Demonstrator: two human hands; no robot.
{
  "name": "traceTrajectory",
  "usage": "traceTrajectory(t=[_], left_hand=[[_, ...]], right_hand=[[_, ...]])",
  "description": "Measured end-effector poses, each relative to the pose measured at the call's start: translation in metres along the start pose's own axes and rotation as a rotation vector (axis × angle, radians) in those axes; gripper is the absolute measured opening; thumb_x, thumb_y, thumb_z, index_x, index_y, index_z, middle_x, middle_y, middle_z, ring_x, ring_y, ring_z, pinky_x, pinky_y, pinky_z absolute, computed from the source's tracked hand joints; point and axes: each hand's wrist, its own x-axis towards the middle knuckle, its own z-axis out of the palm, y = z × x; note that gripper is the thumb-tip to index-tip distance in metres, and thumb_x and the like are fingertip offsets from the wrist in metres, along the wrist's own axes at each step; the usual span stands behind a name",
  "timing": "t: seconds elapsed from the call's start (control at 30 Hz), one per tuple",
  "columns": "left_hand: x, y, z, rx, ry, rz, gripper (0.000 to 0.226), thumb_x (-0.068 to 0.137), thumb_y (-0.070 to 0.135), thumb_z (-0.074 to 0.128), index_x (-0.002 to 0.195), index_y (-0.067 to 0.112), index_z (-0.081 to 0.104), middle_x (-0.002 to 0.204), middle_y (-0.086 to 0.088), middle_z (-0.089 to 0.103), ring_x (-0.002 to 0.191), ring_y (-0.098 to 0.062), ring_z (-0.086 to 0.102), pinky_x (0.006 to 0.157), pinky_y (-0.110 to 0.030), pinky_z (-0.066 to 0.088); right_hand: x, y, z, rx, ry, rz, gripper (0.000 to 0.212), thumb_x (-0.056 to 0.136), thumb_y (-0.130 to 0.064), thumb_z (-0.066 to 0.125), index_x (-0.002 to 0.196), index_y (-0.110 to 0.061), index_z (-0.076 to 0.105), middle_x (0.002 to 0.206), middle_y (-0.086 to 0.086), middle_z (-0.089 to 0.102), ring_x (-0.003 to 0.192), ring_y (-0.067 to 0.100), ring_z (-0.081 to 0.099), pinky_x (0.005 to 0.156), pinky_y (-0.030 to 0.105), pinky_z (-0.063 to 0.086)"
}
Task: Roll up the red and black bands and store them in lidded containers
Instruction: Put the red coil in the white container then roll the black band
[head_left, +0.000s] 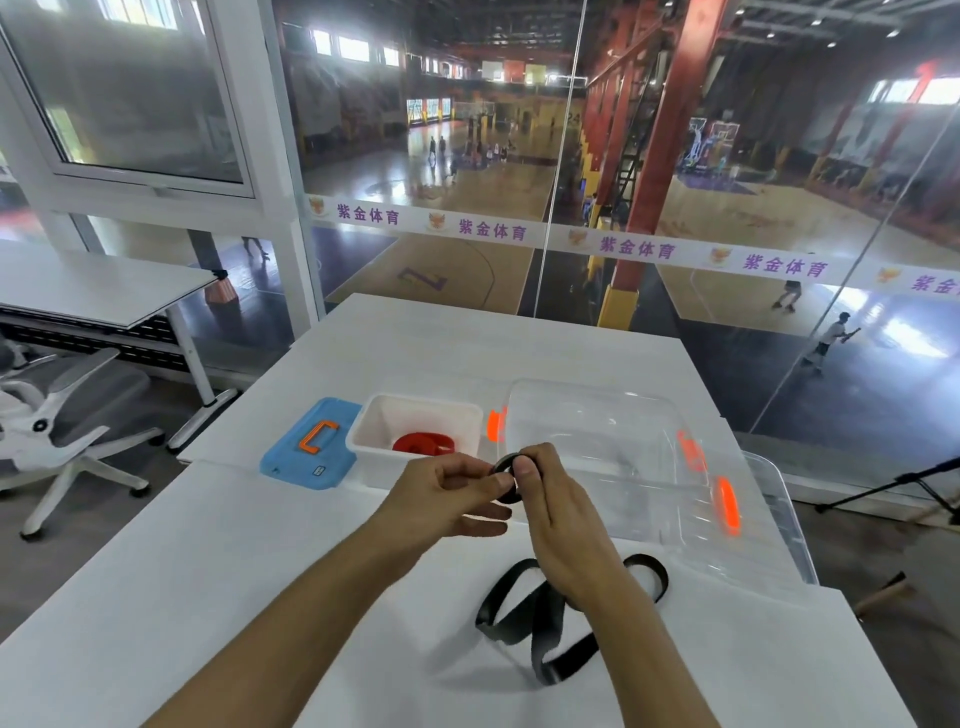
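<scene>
Your right hand and left hand meet above the white table, both pinched on the rolled part of the black band: your right thumb presses across the front of the small coil while the left fingertips close on its near side. The rest of the band hangs down behind your right wrist and lies in loose loops on the table (its loose end curls just in front of you, partly hidden by your right forearm). Just beyond your left hand stands the white container, open, with the red band already coiled and lying flat on its bottom. Its blue lid, with an orange handle, lies flat on the table touching the container's left side. To the right of the white container sits a clear plastic container with orange clasps, open and with nothing visible inside it; its clear lid rests tilted beside it toward the table's right edge, though exactly where one clear piece ends and the other begins is hard to tell.
</scene>
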Motion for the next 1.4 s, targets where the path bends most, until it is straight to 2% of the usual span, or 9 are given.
traceTrajectory(t=[0.17,0.27,0.43,0.63,0.7,0.83,0.9,1.2,1.4], left_hand=[[0.002,0.027,-0.019,0.266,-0.138,-0.005,0.024,0.086,0.016,0.079,0.108,0.007,0.074,0.099,-0.010,0.079,0.091,-0.026,0.078,0.080,-0.031,0.062],[0.003,0.031,-0.019,0.307,-0.135,0.030,0.023,0.084,0.015,0.080,0.106,0.011,0.076,0.098,-0.010,0.079,0.091,-0.026,0.078,0.084,-0.032,0.062],[0.000,0.019,-0.003,0.002,-0.086,0.056,0.015,0.089,0.004,0.073,0.102,0.011,0.075,0.099,-0.012,0.080,0.094,-0.026,0.078,0.077,-0.024,0.061],[0.005,0.002,0.011,-0.265,-0.026,0.071,0.024,0.093,0.004,0.066,0.116,0.004,0.073,0.111,-0.014,0.077,0.105,-0.027,0.075,0.083,-0.026,0.061],[0.007,-0.006,0.018,-0.351,0.015,0.057,0.027,0.092,0.005,0.068,0.118,0.003,0.071,0.112,-0.015,0.077,0.106,-0.028,0.074,0.085,-0.027,0.061],[0.005,-0.019,0.032,-0.312,0.085,0.072,0.028,0.090,0.006,0.071,0.118,0.005,0.070,0.108,-0.014,0.078,0.100,-0.027,0.076,0.085,-0.029,0.061],[0.003,-0.018,0.032,-0.266,0.090,0.072,0.028,0.088,0.006,0.074,0.116,0.006,0.071,0.105,-0.014,0.079,0.097,-0.027,0.077,0.083,-0.028,0.062],[0.005,0.007,0.001,0.061,-0.074,0.032,0.025,0.089,0.016,0.075,0.114,0.011,0.072,0.109,-0.022,0.071,0.099,-0.038,0.073,0.078,-0.038,0.063],[0.004,0.031,-0.010,0.343,-0.158,0.072,0.016,0.090,0.017,0.075,0.106,0.019,0.076,0.100,-0.004,0.077,0.086,-0.023,0.078,0.074,-0.022,0.060]], right_hand=[[-0.003,-0.006,-0.012,-0.141,-0.105,-0.063,0.028,0.109,-0.051,0.029,0.104,-0.031,0.048,0.092,-0.007,0.068,0.088,0.014,0.063,0.084,0.042,0.052],[-0.003,-0.007,-0.014,-0.074,-0.093,-0.059,0.026,0.109,-0.050,0.033,0.105,-0.031,0.050,0.092,-0.006,0.068,0.088,0.015,0.063,0.084,0.044,0.053],[-0.002,-0.006,-0.012,0.125,-0.016,-0.022,0.027,0.107,-0.048,0.040,0.108,-0.033,0.061,0.094,-0.012,0.070,0.085,0.008,0.063,0.078,0.025,0.050],[-0.005,0.003,0.005,0.350,0.149,0.129,0.048,0.091,-0.072,0.050,0.094,-0.026,0.061,0.060,-0.005,0.054,0.052,0.017,0.050,0.055,0.036,0.045],[-0.008,0.005,0.015,0.313,0.225,0.134,0.045,0.094,-0.071,0.044,0.096,-0.028,0.057,0.064,-0.008,0.057,0.057,0.016,0.052,0.057,0.039,0.046],[-0.013,0.003,0.029,0.240,0.335,0.107,0.035,0.102,-0.057,0.032,0.105,-0.031,0.055,0.093,-0.011,0.067,0.090,0.007,0.064,0.074,0.022,0.050],[-0.013,0.003,0.026,0.229,0.341,0.103,0.040,0.101,-0.057,0.029,0.104,-0.029,0.057,0.094,-0.009,0.066,0.092,0.007,0.063,0.074,0.019,0.048],[-0.010,0.017,-0.008,0.104,-0.021,0.012,0.036,0.106,-0.057,0.033,0.105,-0.030,0.058,0.094,-0.006,0.064,0.091,0.014,0.061,0.085,0.038,0.051],[-0.010,0.008,-0.016,0.032,-0.115,-0.032,0.034,0.109,-0.053,0.033,0.104,-0.028,0.056,0.093,-0.006,0.060,0.089,0.017,0.058,0.086,0.043,0.051]])
